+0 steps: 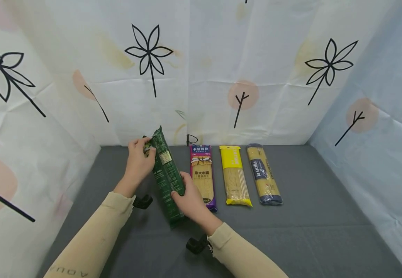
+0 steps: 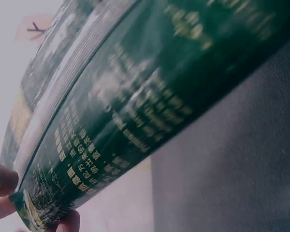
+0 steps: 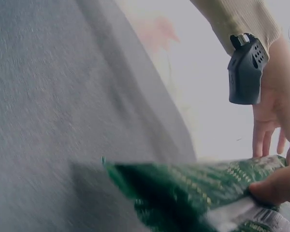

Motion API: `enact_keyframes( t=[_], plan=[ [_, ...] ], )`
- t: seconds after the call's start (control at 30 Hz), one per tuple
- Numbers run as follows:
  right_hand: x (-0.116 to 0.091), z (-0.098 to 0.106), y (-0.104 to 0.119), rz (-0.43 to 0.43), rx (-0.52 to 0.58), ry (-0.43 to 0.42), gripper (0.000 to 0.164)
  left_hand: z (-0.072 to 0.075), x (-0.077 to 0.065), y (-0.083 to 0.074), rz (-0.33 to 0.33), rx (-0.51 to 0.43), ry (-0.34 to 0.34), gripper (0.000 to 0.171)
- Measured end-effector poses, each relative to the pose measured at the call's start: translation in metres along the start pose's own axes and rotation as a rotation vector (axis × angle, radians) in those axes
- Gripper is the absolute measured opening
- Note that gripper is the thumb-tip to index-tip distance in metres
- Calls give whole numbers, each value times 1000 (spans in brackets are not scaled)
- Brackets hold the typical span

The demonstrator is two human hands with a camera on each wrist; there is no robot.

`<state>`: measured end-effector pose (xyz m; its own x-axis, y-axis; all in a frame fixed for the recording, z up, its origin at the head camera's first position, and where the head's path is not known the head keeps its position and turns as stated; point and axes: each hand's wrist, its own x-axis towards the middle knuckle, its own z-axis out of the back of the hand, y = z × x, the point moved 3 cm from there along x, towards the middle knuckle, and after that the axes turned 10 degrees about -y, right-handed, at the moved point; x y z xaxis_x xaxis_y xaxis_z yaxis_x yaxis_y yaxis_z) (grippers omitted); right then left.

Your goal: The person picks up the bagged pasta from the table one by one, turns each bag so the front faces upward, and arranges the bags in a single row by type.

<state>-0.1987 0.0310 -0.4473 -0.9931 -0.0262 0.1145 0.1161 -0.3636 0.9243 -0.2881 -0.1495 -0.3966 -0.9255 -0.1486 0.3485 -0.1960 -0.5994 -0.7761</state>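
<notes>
A long dark green pasta packet point(image 1: 166, 173) with pale printing is tilted above the grey table in the head view. My left hand point(image 1: 141, 158) pinches its upper left edge between thumb and fingers. Around its lower right side, my right hand point(image 1: 190, 197) grips with the thumb lying on the printed face. Close up in the left wrist view, the green packet point(image 2: 111, 106) shows its lettering and a lengthwise seam, with left fingertips point(image 2: 2, 180) at its end. In the right wrist view, the right thumb point(image 3: 273, 186) presses on the packet point(image 3: 193, 188).
To the right lie three more pasta packets in a row: a purple-edged one point(image 1: 202, 173), a yellow-topped one point(image 1: 235, 175) and a blue-labelled one point(image 1: 264, 173). A printed white cloth point(image 1: 207, 69) walls the back and sides of the grey table point(image 1: 308, 239).
</notes>
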Motion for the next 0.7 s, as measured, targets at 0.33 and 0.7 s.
enact_keyframes(
  t=[0.33,0.7],
  plan=[
    [-2,15,21,244,-378,-134,58,5,-7,-21,57,-119,30,76],
    [-8,13,41,602,-729,-241,55,17,-7,-31,189,-347,37,95]
  ],
)
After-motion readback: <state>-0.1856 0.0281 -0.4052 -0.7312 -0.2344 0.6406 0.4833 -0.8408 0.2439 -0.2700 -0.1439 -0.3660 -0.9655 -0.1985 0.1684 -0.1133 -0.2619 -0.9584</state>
